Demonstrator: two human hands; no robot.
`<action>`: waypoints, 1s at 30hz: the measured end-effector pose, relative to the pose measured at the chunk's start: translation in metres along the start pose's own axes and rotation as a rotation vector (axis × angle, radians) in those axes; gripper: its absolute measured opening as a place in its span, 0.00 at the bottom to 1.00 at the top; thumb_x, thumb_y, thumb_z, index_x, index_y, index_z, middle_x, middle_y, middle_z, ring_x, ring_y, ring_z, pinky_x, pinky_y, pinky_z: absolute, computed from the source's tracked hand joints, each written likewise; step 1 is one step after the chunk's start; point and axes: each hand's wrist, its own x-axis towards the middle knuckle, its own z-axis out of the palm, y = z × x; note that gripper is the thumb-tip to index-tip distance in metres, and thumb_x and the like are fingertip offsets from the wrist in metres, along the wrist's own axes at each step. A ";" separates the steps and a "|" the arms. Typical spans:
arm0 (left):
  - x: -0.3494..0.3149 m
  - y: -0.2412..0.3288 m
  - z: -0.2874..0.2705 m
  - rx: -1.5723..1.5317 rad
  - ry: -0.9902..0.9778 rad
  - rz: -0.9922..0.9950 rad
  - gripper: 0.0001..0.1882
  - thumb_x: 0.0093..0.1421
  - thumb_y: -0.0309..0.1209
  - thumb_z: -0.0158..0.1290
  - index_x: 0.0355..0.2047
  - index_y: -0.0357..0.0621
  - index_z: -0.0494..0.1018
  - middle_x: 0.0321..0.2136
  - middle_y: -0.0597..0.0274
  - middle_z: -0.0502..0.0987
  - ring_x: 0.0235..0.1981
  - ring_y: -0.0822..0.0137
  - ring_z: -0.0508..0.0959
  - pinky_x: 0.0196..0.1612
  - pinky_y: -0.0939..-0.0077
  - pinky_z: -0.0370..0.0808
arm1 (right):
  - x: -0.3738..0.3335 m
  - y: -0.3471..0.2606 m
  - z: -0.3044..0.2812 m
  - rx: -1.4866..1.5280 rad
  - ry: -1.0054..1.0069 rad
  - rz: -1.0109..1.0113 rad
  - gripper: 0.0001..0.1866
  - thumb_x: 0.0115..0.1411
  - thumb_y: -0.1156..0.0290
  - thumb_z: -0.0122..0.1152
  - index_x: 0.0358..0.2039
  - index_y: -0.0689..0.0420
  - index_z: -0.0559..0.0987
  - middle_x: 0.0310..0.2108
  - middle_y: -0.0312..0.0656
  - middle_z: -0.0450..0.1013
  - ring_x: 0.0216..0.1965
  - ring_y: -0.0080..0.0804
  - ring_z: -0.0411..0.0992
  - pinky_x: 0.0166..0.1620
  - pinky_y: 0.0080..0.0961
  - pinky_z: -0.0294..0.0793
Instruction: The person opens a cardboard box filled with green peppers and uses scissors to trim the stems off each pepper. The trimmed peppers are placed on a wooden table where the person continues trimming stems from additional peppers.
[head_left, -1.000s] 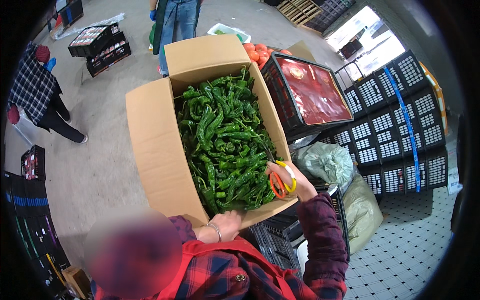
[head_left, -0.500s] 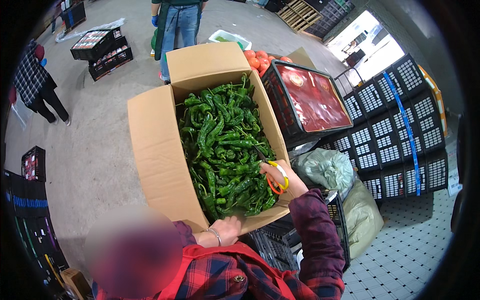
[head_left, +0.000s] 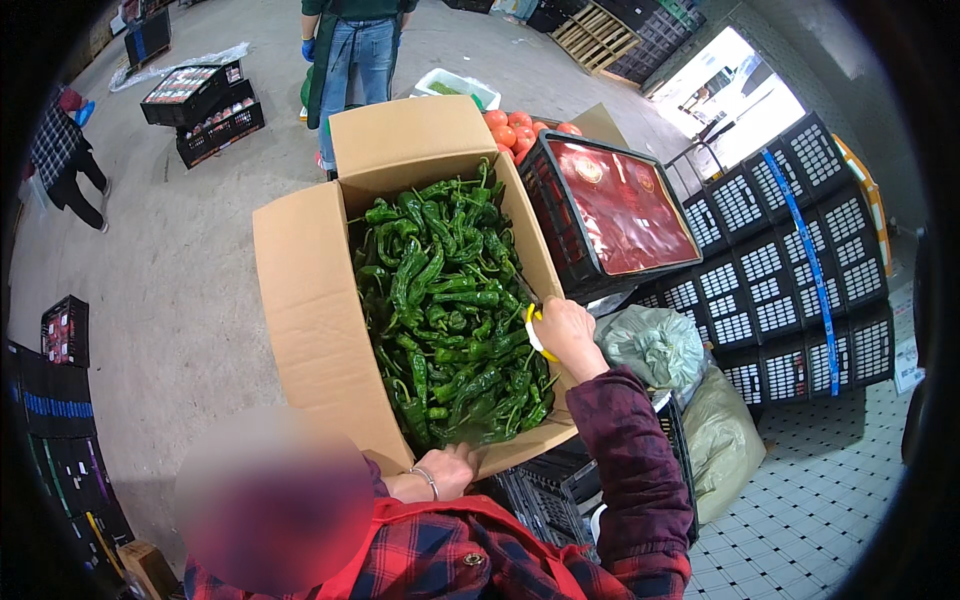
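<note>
An open cardboard box [head_left: 300,290] stands before me, filled with long green peppers [head_left: 450,300]. My right hand [head_left: 565,335] is closed on a pair of scissors [head_left: 535,335] at the box's right wall. Their yellow handle loop shows beside my fingers, and the dark blades point into the box over the peppers. My left hand [head_left: 449,470], with a bracelet at the wrist, grips the near edge of the box. Its fingertips are partly hidden at the rim.
Right of the box sit a black crate with a red cover [head_left: 625,205] and tomatoes [head_left: 512,130]. Tied plastic sacks [head_left: 655,350] and stacked black crates [head_left: 790,260] stand farther right. A person in an apron [head_left: 358,60] stands beyond; another person [head_left: 68,150] is far left.
My right hand has shifted slightly right with the scissors, toward the box wall, and turned so the orange loop no longer shows. My left hand stays put. The far-left person has moved away.
</note>
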 end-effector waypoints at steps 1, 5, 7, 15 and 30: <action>0.000 0.000 -0.001 0.003 -0.007 -0.006 0.29 0.51 0.29 0.49 0.54 0.29 0.62 0.37 0.41 0.71 0.38 0.48 0.76 0.35 0.60 0.77 | 0.003 -0.002 -0.001 -0.009 -0.006 0.006 0.15 0.53 0.63 0.53 0.28 0.62 0.81 0.30 0.57 0.77 0.36 0.54 0.76 0.41 0.44 0.74; 0.002 -0.004 0.011 -0.004 0.071 0.003 0.21 0.47 0.35 0.56 0.37 0.32 0.68 0.36 0.46 0.70 0.38 0.49 0.75 0.35 0.59 0.77 | 0.013 -0.008 -0.002 -0.045 0.019 -0.010 0.14 0.52 0.65 0.53 0.27 0.61 0.82 0.29 0.56 0.77 0.35 0.52 0.77 0.40 0.42 0.75; 0.002 -0.005 0.012 0.001 0.087 0.000 0.21 0.48 0.36 0.56 0.36 0.32 0.68 0.35 0.46 0.70 0.37 0.49 0.75 0.34 0.60 0.77 | 0.016 -0.008 0.001 -0.060 0.036 -0.029 0.13 0.52 0.65 0.54 0.27 0.60 0.82 0.29 0.55 0.77 0.35 0.52 0.77 0.39 0.42 0.75; 0.001 0.002 -0.004 -0.013 -0.009 0.007 0.25 0.47 0.30 0.54 0.46 0.29 0.67 0.37 0.43 0.72 0.38 0.48 0.75 0.37 0.60 0.75 | 0.006 0.017 0.004 0.056 0.071 -0.153 0.20 0.54 0.54 0.60 0.25 0.62 0.80 0.25 0.55 0.75 0.31 0.53 0.75 0.35 0.42 0.74; 0.008 0.004 0.006 0.013 -0.117 -0.132 0.22 0.54 0.31 0.49 0.48 0.36 0.68 0.41 0.48 0.71 0.44 0.51 0.74 0.41 0.62 0.76 | -0.028 -0.095 0.024 0.336 -0.628 -0.367 0.33 0.55 0.45 0.51 0.20 0.70 0.77 0.20 0.61 0.71 0.26 0.58 0.73 0.34 0.41 0.72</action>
